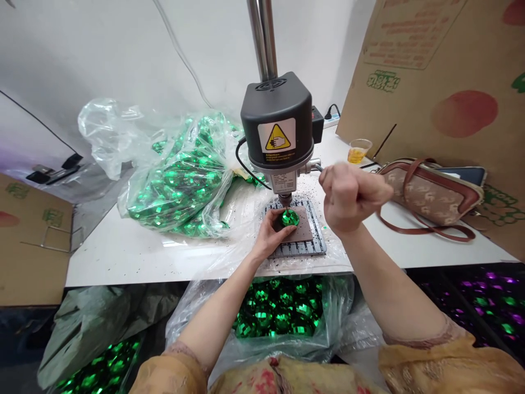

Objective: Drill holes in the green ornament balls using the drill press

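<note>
Green and shiny, the mirror-faceted round ball [290, 218] sits right under the silver chuck [285, 200] of a black-and-silver drill press [276, 123]. It's on a flat brown square board [304, 225], which lies on the press's grey slotted metal base [320, 243]. Pretty sure the board is there to spare the metal underneath.

My left hand [268, 235] has its grip closed on the ball, fingers round the left side and thumb along the near side. I figure that's because a round thing would roll or spin otherwise, and holding it low leaves the top clear. Can't tell from this angle if the bit actually touches the ball.

My right hand [350, 191] is curled into a fist around the thin metal lever [315, 166] on the side of the press, lifted well away from the chuck. Makes sense, one hand steadies and the other works the feed.

More green balls fill a clear plastic bag [110, 131] to the left on the white table [118, 265], and another clear plastic liner [343, 309] below the table edge, near my lap. Handy spots, both within easy reach, I'd say.
</note>
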`<state>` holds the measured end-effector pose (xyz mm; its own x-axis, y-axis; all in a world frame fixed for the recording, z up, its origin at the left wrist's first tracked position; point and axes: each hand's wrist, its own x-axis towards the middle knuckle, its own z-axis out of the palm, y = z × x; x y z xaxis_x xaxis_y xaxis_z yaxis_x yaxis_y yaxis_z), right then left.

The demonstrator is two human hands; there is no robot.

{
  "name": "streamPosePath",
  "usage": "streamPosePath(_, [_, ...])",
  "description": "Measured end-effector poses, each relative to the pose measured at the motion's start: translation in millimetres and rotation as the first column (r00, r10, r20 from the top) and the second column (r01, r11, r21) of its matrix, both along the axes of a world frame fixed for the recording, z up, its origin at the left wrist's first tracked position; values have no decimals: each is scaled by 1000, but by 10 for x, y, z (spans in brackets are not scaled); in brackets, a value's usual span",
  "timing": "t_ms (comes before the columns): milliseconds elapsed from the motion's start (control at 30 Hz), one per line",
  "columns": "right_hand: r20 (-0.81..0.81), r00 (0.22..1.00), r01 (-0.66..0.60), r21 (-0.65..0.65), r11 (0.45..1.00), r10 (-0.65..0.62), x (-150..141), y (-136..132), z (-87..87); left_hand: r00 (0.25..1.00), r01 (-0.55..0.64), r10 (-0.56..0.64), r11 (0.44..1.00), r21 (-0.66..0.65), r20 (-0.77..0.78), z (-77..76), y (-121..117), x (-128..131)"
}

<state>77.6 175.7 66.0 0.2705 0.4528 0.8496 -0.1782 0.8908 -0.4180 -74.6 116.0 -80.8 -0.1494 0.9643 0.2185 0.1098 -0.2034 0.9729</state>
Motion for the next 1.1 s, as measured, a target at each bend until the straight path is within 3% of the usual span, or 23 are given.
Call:
streamPosePath(133, [-56, 994, -99, -111, 989, 93, -46, 79, 438, 997, -73, 73, 997, 4, -9, 35, -15, 44])
streamPosePath(267, [-53, 985, -172, -139, 975, 166, -65, 182, 620, 959, -188, 210, 974, 128, -189, 130, -302, 101])
streamPosePath(333, [-58, 984, -175, -132, 976, 169, -63, 197, 620, 923, -114, 189, 966, 230, -335, 161, -607, 96])
streamPosePath(400, [-55, 987, -155, -123, 980, 149, -62, 194, 605, 850, 66, 91, 958, 277, -519, 132, -993, 55])
streamPosePath(433, [-60, 988, -150, -119, 982, 143, -63, 190, 600, 780, 163, 31, 954, 251, -625, 87, -1200, 22])
streamPosePath(500, [-89, 983, -170, -104, 980, 161, -70, 184, 595, 567, 270, -94, 960, 77, -818, -64, -1602, -61])
streamPosePath(567, [-119, 974, -202, -91, 975, 191, -79, 181, 596, 353, 219, -261, 957, -191, -899, -256, -1944, -148])
streamPosePath(600, [-132, 970, -214, -82, 973, 202, -82, 180, 597, 280, 176, -354, 933, -314, -893, -346, -2080, -185])
streamPosePath(633, [-139, 968, -222, -78, 972, 210, -84, 180, 598, 239, 142, -435, 900, -412, -868, -419, -2187, -216])
streamPosePath(700, [-131, 970, -217, -68, 974, 206, -82, 177, 595, 233, 121, -523, 852, -509, -820, -485, -2318, -255])
streamPosePath(767, [-122, 972, -211, -66, 975, 202, -75, 170, 591, 287, 158, -527, 850, -503, -800, -433, -2342, -275])
streamPosePath(867, [-111, 977, -195, -92, 977, 184, -63, 157, 585, 384, 277, -446, 891, -360, -808, -187, -2186, -333])
streamPosePath(933, [-102, 979, -186, -102, 977, 176, -59, 150, 582, 487, 313, -284, 940, -138, -826, 28, -1936, -438])
streamPosePath(1000, [-94, 979, -190, -100, 977, 180, -59, 148, 577, 576, 213, -39, 972, 103, -816, 259, -1570, -613])
streamPosePath(1033, [-97, 978, -193, -96, 976, 184, -60, 148, 574, 569, 120, 57, 981, 152, -820, 376, -1355, -722])
streamPosePath(1100, [-102, 978, -192, -95, 977, 182, -63, 152, 567, 423, -67, 97, 995, 76, -901, 600, -917, -958])
